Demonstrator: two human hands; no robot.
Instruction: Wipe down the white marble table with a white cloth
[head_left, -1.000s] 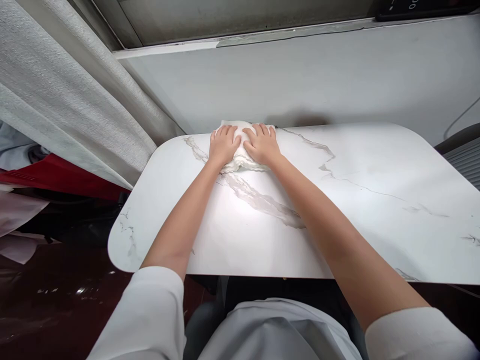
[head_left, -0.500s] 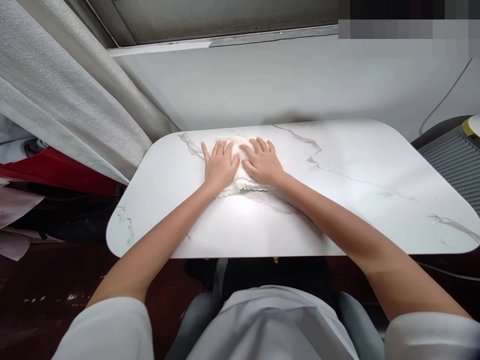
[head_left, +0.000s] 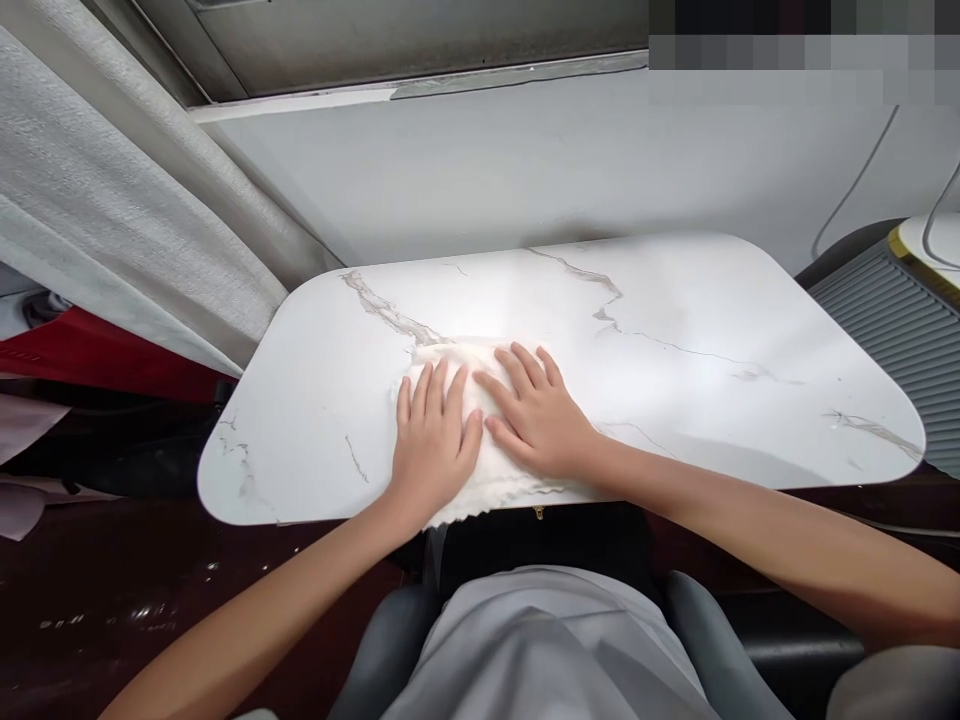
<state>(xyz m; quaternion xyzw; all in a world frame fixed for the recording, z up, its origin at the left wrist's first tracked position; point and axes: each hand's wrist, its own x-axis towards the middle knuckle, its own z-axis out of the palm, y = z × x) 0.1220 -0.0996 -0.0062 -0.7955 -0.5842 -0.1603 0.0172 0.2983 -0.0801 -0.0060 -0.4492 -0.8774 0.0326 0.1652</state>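
Note:
A white cloth (head_left: 491, 465) with a wavy edge lies on the white marble-patterned table (head_left: 697, 330), near its front edge. My left hand (head_left: 433, 440) rests flat on the cloth's left part, fingers spread and pointing away from me. On the right part lies my right hand (head_left: 541, 415), also with its fingers apart. Both palms press down on the fabric, and neither hand grips it. The cloth's front border reaches slightly past the table edge. Much of the cloth is hidden beneath the hands.
Behind the table stands a light grey wall (head_left: 450, 180). A pale curtain (head_left: 165, 190) hangs at the left, with red fabric (head_left: 112, 355) beside it. A ribbed grey cabinet (head_left: 892, 320) with a white top is at the right, near a cable (head_left: 855, 180).
Both hands have moved toward me with the cloth, from the table's middle to its front edge. The cloth now lies flatter and more spread out. The view has shifted slightly.

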